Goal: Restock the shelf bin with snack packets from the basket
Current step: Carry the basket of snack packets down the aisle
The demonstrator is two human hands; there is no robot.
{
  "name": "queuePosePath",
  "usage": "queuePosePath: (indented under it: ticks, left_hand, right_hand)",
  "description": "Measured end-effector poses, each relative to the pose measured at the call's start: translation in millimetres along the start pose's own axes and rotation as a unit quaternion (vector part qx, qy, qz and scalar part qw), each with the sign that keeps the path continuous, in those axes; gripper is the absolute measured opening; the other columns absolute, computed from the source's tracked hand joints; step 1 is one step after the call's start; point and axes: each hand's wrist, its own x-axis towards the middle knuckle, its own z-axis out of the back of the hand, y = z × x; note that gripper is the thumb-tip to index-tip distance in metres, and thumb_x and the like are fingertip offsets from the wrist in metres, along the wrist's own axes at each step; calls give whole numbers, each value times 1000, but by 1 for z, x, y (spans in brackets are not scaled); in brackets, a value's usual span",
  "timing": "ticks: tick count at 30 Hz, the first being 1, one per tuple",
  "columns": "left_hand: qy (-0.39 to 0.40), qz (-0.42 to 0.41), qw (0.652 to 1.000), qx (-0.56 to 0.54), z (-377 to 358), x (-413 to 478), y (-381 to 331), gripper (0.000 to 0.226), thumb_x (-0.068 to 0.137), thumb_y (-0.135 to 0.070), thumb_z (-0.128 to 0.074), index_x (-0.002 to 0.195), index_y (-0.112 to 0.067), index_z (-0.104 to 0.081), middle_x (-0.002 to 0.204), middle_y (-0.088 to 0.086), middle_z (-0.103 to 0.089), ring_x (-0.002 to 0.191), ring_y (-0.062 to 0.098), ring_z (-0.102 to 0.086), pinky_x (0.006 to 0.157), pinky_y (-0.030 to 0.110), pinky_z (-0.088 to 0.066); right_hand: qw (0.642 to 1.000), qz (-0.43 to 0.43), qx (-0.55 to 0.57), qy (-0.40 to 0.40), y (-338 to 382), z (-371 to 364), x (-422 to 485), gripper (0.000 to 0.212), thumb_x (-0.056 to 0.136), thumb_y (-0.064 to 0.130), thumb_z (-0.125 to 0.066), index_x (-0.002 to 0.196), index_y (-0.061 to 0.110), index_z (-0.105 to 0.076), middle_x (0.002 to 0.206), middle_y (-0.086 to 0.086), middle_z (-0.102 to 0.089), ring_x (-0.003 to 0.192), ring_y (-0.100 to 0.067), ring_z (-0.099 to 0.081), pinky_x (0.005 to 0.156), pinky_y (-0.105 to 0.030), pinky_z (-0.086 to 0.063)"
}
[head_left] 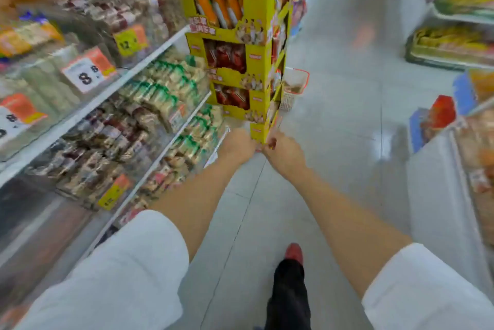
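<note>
Both my arms reach forward and down to the bottom front corner of a yellow cardboard display stand (258, 62) holding orange and red snack packets (227, 55). My left hand (236, 145) is against that corner with its back to me, so its fingers are hidden. My right hand (284, 153) meets it from the right, with thumb and fingers pinched at the stand's lower edge. A wire basket with a red rim (294, 86) stands on the floor just behind the stand, with something brownish inside. The image is blurred.
Shelves of packaged snacks with price tags (88, 73) run along my left. More shelving with packets (454, 43) lines the right side. The grey tiled aisle floor (342, 116) runs ahead between them. My leg and red shoe (293, 253) are below.
</note>
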Motion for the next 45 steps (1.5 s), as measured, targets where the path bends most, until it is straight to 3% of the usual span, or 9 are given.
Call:
queuePosePath:
  ticks: [7,15,19,22,27,30,37,42,45]
  left_hand:
    - [60,31,998,10,-118,122,-87,34,96,-30,-51,93,0,-67,104,21,-66,106,36,-60,69,35,-37]
    - [67,167,969,-169,-198,228,-207,34,88,-14,-55,59,-12,-38,56,5,-39,69,25,-40,44,26,-22]
    - [74,218,948,-220,-224,287,-247,31,88,-19,-56,105,6,-61,93,20,-65,84,38,-61,53,32,-40]
    - [77,238,940,-234,-242,341,-276,17,87,-19,-56,92,-3,-57,73,12,-58,77,30,-55,52,31,-39]
    - [59,266,927,-258,-276,457,-323,38,86,-22,-55,113,4,-60,120,24,-63,104,39,-65,69,43,-54]
    - [48,266,930,-250,-293,525,-355,27,86,-22,-56,100,-1,-64,114,21,-66,95,37,-66,56,26,-38]
    - [14,303,919,-251,-319,661,-421,22,87,-19,-57,95,1,-61,94,20,-66,93,39,-64,59,28,-33]
    - [-30,366,881,-298,-337,763,-462,14,87,-18,-55,85,-5,-52,72,11,-50,62,29,-47,46,23,-27]
    - [-43,416,845,-332,-349,817,-478,23,88,-25,-57,103,-8,-58,78,4,-47,66,23,-43,43,21,-25]
  right_hand:
    - [996,-79,25,28,-131,27,105,17,90,26,-58,97,11,-60,101,-12,-66,99,-32,-60,73,-32,-39]
    - [987,-143,52,49,-265,95,226,15,93,28,-53,92,13,-53,86,-4,-59,80,-27,-57,66,-30,-40]
    - [983,-161,61,58,-309,123,291,19,95,28,-51,99,11,-56,87,-4,-60,80,-26,-57,67,-32,-44]
    - [981,-172,69,65,-335,136,347,20,94,30,-51,101,12,-56,89,-5,-62,83,-28,-60,72,-37,-49]
    - [982,-164,66,74,-375,158,462,20,94,31,-52,102,14,-58,92,-6,-64,87,-27,-61,76,-39,-52]
    - [981,-162,74,77,-397,174,534,20,94,29,-50,104,14,-57,98,-6,-63,90,-27,-61,79,-40,-52]
    - [979,-133,77,131,-452,209,696,27,96,26,-48,117,11,-55,107,-7,-62,96,-26,-60,85,-42,-52]
    - [976,-95,63,186,-487,227,820,25,96,23,-47,116,11,-56,95,-1,-58,86,-23,-58,76,-37,-50]
    - [974,-73,50,210,-497,237,885,22,96,22,-47,114,12,-56,94,-1,-58,83,-22,-57,73,-35,-49]
